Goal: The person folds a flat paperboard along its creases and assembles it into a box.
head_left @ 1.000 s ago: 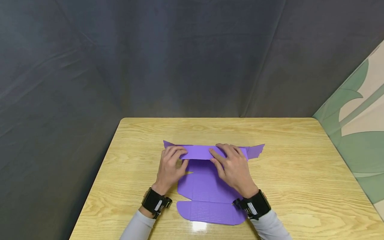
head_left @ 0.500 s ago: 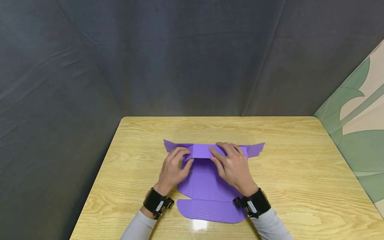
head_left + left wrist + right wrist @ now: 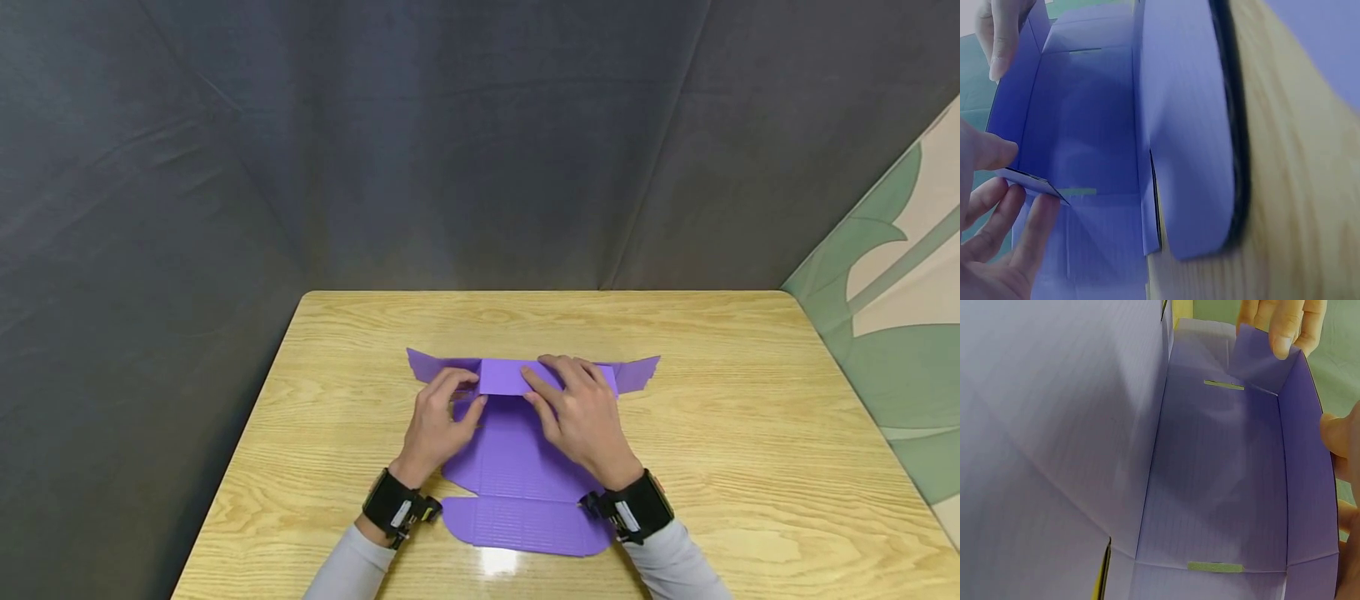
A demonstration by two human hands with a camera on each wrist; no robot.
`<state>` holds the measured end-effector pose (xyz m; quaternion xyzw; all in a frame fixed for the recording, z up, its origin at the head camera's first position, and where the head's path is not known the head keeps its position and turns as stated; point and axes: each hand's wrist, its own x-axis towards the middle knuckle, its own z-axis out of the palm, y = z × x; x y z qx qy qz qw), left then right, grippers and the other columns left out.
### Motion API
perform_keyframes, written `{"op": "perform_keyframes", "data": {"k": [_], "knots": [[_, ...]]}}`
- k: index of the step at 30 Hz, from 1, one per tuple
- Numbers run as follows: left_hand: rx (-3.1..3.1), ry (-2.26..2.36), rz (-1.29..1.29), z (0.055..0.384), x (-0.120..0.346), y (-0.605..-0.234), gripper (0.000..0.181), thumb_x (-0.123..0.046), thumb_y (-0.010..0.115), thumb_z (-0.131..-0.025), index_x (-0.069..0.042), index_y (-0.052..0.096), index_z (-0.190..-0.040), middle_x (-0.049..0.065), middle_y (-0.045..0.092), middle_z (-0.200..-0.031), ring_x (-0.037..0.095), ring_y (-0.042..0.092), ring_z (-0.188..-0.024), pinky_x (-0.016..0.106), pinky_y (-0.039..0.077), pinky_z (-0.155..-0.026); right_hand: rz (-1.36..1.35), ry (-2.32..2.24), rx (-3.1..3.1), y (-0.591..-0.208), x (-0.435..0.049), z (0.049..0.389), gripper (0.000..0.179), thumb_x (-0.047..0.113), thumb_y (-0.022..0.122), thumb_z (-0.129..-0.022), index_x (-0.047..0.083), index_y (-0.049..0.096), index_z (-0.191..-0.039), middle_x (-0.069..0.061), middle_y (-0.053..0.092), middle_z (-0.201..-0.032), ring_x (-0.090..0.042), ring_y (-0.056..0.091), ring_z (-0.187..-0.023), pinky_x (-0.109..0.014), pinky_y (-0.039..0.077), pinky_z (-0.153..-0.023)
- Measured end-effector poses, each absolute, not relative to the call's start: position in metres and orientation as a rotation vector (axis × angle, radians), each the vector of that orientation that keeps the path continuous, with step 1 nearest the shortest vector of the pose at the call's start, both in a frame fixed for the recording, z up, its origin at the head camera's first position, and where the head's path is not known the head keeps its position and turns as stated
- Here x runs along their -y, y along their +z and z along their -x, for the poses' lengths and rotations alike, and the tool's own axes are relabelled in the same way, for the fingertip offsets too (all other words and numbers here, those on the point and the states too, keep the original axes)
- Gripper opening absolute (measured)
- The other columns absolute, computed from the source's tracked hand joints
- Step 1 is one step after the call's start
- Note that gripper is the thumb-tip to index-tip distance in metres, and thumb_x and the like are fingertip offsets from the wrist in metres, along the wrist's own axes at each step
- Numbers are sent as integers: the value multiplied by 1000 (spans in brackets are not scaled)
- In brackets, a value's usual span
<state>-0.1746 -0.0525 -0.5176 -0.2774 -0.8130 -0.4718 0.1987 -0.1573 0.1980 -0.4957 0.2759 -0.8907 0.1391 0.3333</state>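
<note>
Both angled inward, the left hand (image 3: 437, 423) pinches an end flap (image 3: 1034, 181) of the box (image 3: 525, 462) in its fingers (image 3: 1037, 230); the right hand (image 3: 588, 423) grips the raised wall (image 3: 1307, 475). The box lies between the table's left and right edges (image 3: 765, 450), dark cloth (image 3: 480, 158) beyond.

The cardboard (image 3: 525, 467) is purple, the table (image 3: 765, 450) yellow wood-grain, the sleeves (image 3: 348, 567) grey, the panel (image 3: 907, 367) green-leafed.
</note>
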Motion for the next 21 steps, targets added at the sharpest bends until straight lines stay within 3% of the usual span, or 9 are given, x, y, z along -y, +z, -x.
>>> {"op": "perform_keyframes", "data": {"k": [8, 15, 21], "knots": [[2221, -1678, 671, 172, 42, -517, 32, 10, 78, -88, 1, 67, -117, 17, 69, -115, 35, 76, -104, 35, 66, -84, -717, 377, 2323, -495, -199, 158, 37, 36, 57, -108, 15, 79, -128, -17, 70, -128, -37, 68, -115, -56, 52, -104], [2273, -1884, 445, 169, 37, -513, 30, 6, 78, -90, 0, 67, -118, 21, 72, -121, 38, 76, -109, 39, 65, -89, -706, 380, 2343, -494, -199, 157, 37, 36, 58, -107, 15, 79, -129, -17, 70, -129, -37, 68, -116, -56, 52, -106], [2320, -1773, 449, 166, 40, -508, 25, 0, 82, -91, -4, 73, -114, 15, 74, -116, 34, 75, -108, 52, 63, -94, -704, 372, 2357, -493, -200, 157, 37, 37, 60, -107, 15, 79, -130, -18, 70, -130, -38, 68, -117, -56, 52, -107]]}}
